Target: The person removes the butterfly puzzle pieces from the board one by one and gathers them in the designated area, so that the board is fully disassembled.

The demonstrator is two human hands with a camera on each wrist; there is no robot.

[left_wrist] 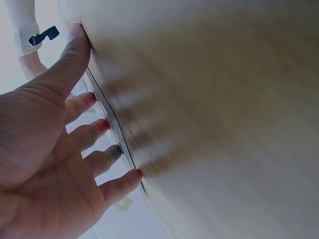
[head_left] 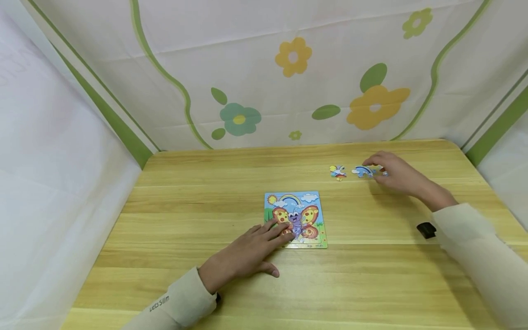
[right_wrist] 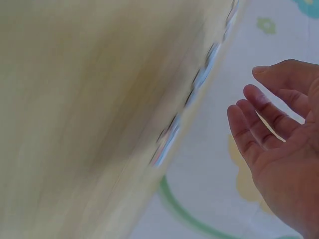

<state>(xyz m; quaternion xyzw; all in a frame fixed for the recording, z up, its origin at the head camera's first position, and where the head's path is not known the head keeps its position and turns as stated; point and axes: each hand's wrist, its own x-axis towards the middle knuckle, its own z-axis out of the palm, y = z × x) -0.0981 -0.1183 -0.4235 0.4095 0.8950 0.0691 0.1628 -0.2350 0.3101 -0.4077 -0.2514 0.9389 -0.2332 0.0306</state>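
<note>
A square butterfly jigsaw puzzle lies flat on the table. My left hand rests on its lower left part, fingers straight and thumb out over the wood. In the left wrist view, the fingertips of my left hand meet the thin puzzle edge. Toward the back right, my right hand hovers over loose puzzle pieces, its fingers bent and parted. A rainbow piece lies beneath its fingertips; another piece, partly hidden, is behind the fingers. The right wrist view shows my right hand apart from the pieces, holding nothing.
Another loose piece with yellow and red parts lies left of the rainbow one. The wooden table has a back edge against a flower-print curtain. A dark strap end sticks out by my right sleeve.
</note>
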